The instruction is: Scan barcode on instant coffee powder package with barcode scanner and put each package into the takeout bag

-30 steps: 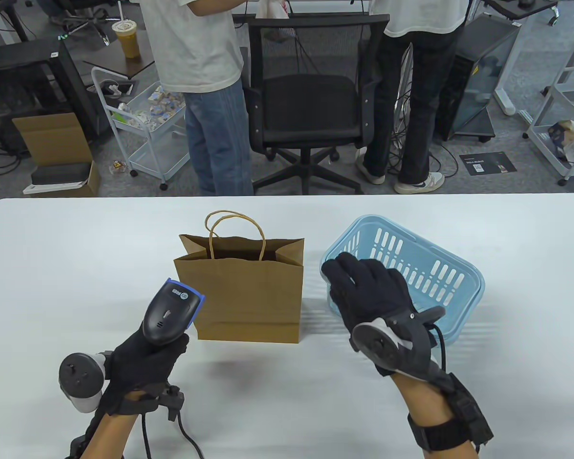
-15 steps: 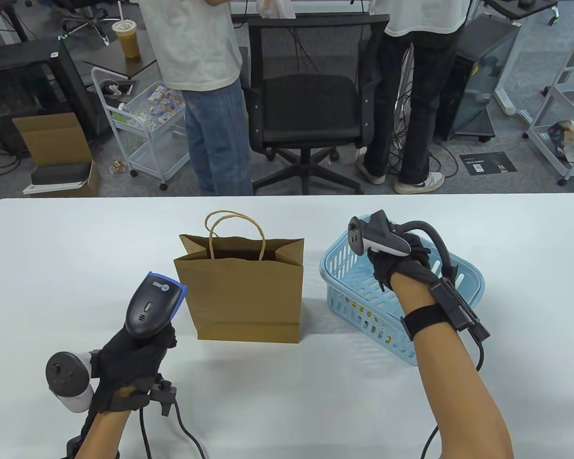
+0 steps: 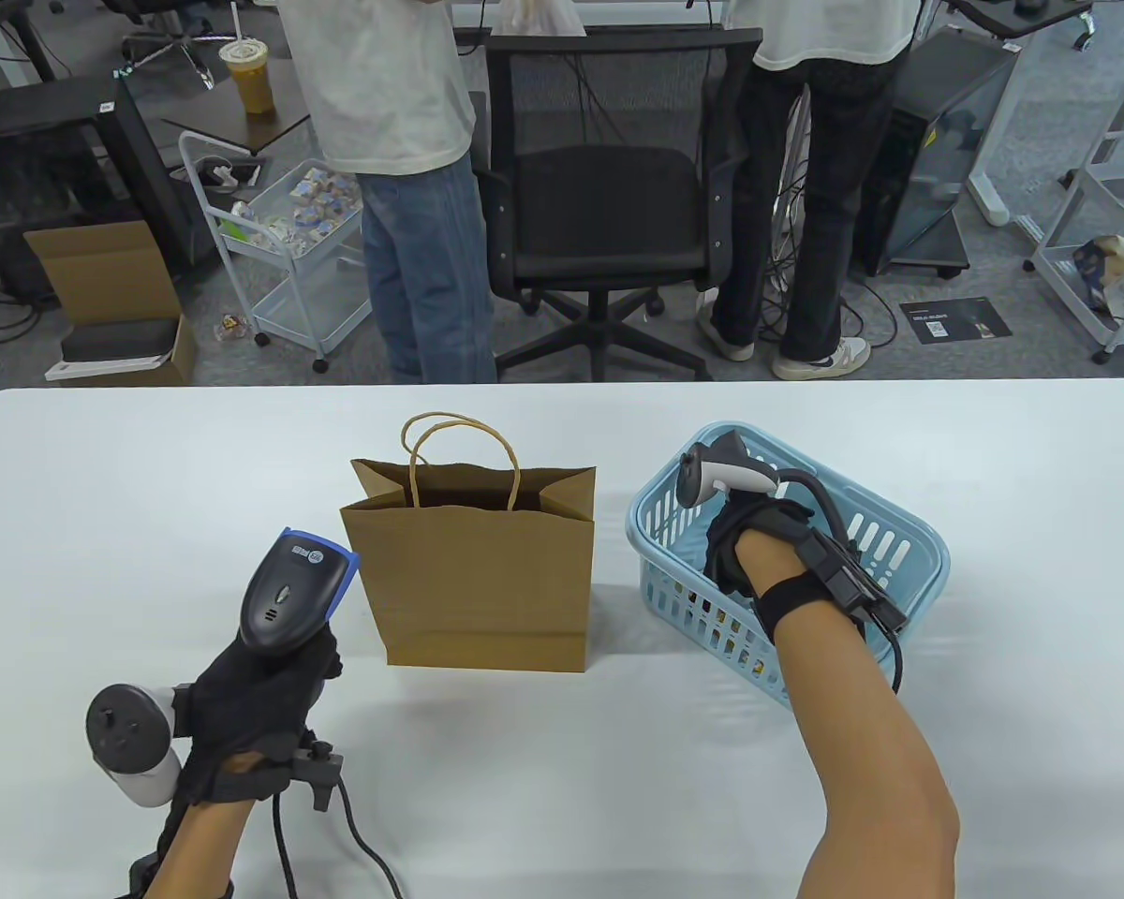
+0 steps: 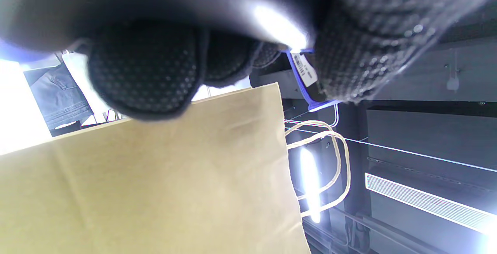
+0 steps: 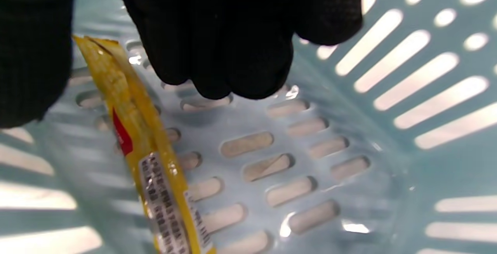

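Observation:
My left hand (image 3: pixel 253 693) grips the grey barcode scanner (image 3: pixel 295 590) by its handle, blue-edged head up and pointing at the brown paper takeout bag (image 3: pixel 478 571). The bag stands open at mid-table, and its side fills the left wrist view (image 4: pixel 155 192) under the gloved fingers (image 4: pixel 143 75). My right hand (image 3: pixel 749 543) reaches down inside the light blue basket (image 3: pixel 909 552). A yellow coffee stick packet (image 5: pixel 155 180) leans on the basket floor (image 5: pixel 310 149), printed side showing. Its upper end lies between the thumb and the hanging fingers (image 5: pixel 233 52), with no clear pinch.
The bag stands just left of the basket with a narrow gap between them. Beyond the table's far edge are a black office chair (image 3: pixel 609 206) and two standing people (image 3: pixel 412 187). White tabletop (image 3: pixel 562 749) lies in front of the bag.
My right hand went from above the basket's near rim down into it, wrist turned over. The left hand drew the scanner slightly left and toward me.

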